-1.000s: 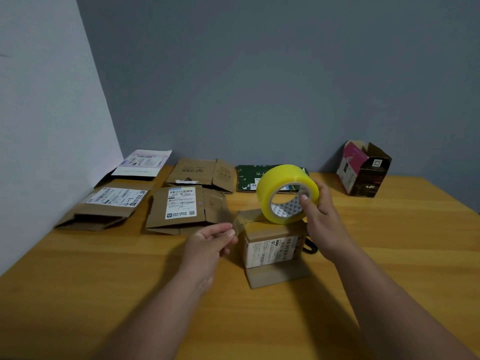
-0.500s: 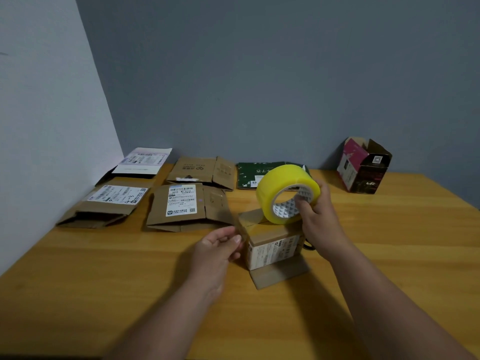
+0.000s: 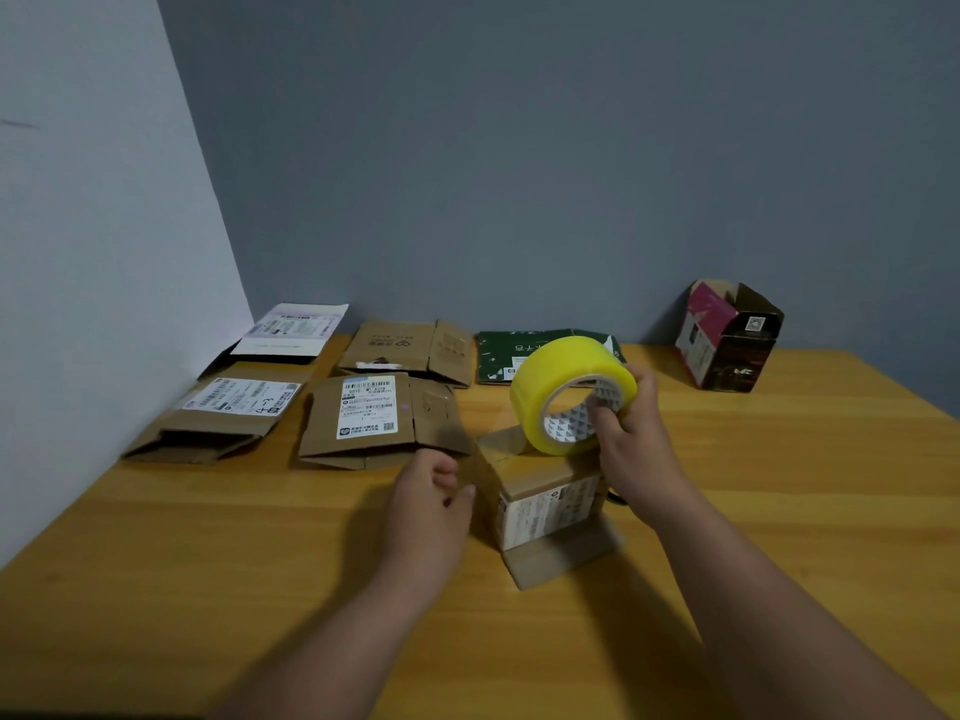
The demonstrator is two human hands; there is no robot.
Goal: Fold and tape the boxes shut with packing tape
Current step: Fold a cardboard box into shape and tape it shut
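Note:
A small brown cardboard box [image 3: 545, 511] with a white label stands at the middle of the wooden table [image 3: 779, 485], its front flap [image 3: 566, 558] lying flat on the wood. A yellow roll of packing tape [image 3: 550, 376] rests tilted on the box top, gripped by my right hand [image 3: 634, 439] with fingers inside the core. A clear strip runs from the roll across the top toward the box's left side. My left hand [image 3: 426, 501] is curled against that left side, pinching the strip's end there.
Flattened cardboard boxes lie at the back left: two labelled ones [image 3: 239, 413] [image 3: 374, 418], a plain one [image 3: 410, 348], a white-topped one [image 3: 291, 330] and a green one [image 3: 498, 356]. An open pink-and-black box [image 3: 727, 340] stands at the back right. Walls border the left and back.
My left hand moved right and down with the tape end, from the air to the box's left side. The roll sank a little onto the box top.

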